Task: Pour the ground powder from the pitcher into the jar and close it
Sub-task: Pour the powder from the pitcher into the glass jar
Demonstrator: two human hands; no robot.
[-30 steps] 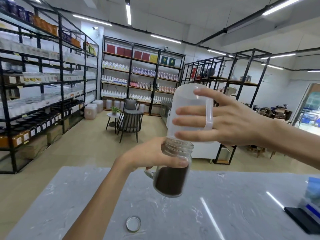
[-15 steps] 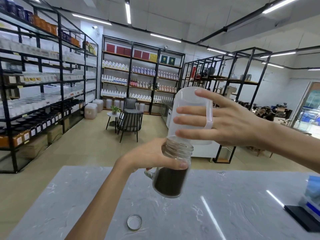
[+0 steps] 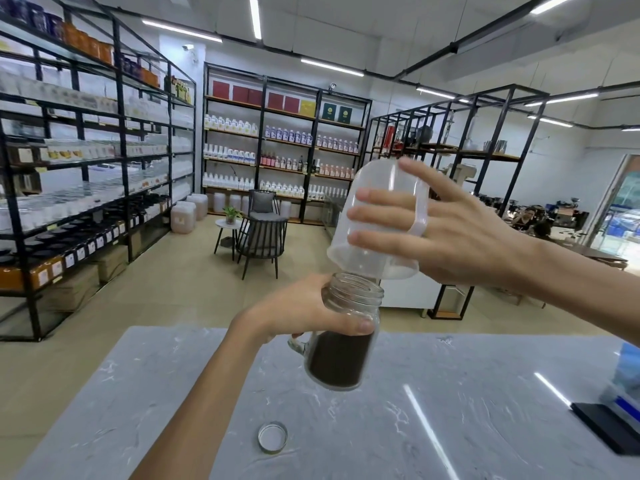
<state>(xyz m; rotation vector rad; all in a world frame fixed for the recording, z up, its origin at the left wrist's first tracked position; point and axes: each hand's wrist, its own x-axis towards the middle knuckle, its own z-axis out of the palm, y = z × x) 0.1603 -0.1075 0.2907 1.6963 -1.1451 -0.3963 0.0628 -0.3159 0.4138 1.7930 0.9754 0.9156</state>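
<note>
My left hand (image 3: 304, 306) grips a glass jar (image 3: 343, 344) with a small handle, held tilted above the marble counter (image 3: 450, 410). Dark ground powder fills its lower half and its mouth is uncovered. My right hand (image 3: 446, 230) holds a translucent plastic pitcher (image 3: 381, 216) upside down right over the jar's mouth, with the handle hooked between my spread fingers. The pitcher looks empty and its rim almost touches the jar's rim. The jar's metal lid (image 3: 272, 437) lies flat on the counter, below and to the left of the jar.
A black tray (image 3: 609, 427) with a blue and white packet (image 3: 627, 379) sits at the counter's right edge. Beyond the counter are black shelving racks (image 3: 104, 168) with bottles and jars, a chair (image 3: 261, 233) and a small side table.
The pitcher has tipped a little further over the jar and its rim has come lower toward the jar's mouth. The jar has stayed in about the same place.
</note>
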